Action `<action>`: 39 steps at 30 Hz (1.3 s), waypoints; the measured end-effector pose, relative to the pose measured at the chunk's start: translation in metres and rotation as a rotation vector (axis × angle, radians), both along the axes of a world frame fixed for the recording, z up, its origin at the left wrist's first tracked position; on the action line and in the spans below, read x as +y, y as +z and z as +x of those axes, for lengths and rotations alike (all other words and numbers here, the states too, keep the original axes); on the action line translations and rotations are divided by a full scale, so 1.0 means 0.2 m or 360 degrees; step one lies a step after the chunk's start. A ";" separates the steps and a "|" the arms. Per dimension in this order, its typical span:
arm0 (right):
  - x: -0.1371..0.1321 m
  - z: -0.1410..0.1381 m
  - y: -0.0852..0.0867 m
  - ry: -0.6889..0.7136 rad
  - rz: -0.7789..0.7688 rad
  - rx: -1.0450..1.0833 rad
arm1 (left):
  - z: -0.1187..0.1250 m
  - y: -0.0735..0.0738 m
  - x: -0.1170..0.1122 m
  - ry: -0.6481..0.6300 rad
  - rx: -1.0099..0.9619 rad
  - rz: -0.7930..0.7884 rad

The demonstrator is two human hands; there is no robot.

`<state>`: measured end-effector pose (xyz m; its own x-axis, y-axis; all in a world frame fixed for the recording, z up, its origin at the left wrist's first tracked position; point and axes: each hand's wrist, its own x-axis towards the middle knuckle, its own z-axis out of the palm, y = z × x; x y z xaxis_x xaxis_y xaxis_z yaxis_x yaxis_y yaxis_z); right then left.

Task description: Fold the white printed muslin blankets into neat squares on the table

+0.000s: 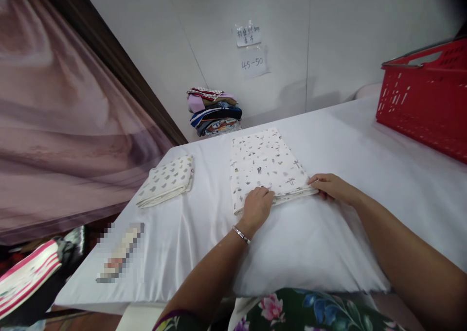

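Observation:
A folded white cloth (264,163) with small printed figures lies on the white-covered table in front of me. My left hand (257,205), wearing a silver bracelet, is bent over the cloth's near edge, its fingers on top; the thumb is mostly hidden. At the near right corner, my right hand (330,187) pinches the layered edge between thumb and fingers. To the left rests a second folded cloth (168,179), white with grey leaf-like prints, apart from both hands.
A red plastic basket (425,102) stands at the right. Behind the table's far edge rises a stack of folded fabrics (215,112) against the wall. A blurred-out narrow object (122,253) lies at the near left. A pink curtain (73,117) hangs on the left.

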<state>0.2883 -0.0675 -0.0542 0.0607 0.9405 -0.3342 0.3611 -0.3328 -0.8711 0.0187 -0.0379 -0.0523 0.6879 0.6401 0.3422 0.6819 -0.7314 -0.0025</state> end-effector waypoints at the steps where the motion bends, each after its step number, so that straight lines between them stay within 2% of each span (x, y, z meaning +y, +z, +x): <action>1: 0.00 0.00 0.00 0.0002 0.0004 0.0005 | 0.00 0.00 0.00 -0.0007 -0.0028 0.0014; 5: 0.00 0.00 0.00 0.0005 0.0007 -0.0005 | 0.03 -0.03 0.00 -0.0155 -0.0103 0.0054; 9: 0.01 0.01 -0.02 0.0021 0.0040 0.0001 | 0.07 -0.03 0.00 -0.0303 -0.0024 0.0068; 18: -0.01 -0.02 0.04 0.0038 -0.0008 -0.0015 | 0.12 0.01 0.00 -0.0245 0.0022 0.0007; 28: -0.01 -0.01 0.01 0.0067 0.0091 -0.0024 | 0.22 -0.02 0.01 -0.0182 0.0003 -0.0002; 34: -0.01 -0.02 0.02 0.0064 0.0082 -0.0032 | 0.23 -0.02 0.01 -0.0088 -0.0077 -0.0125; 39: 0.00 0.00 0.00 0.0024 0.0066 0.0039 | 0.22 0.00 -0.02 -0.0241 -0.0162 -0.0134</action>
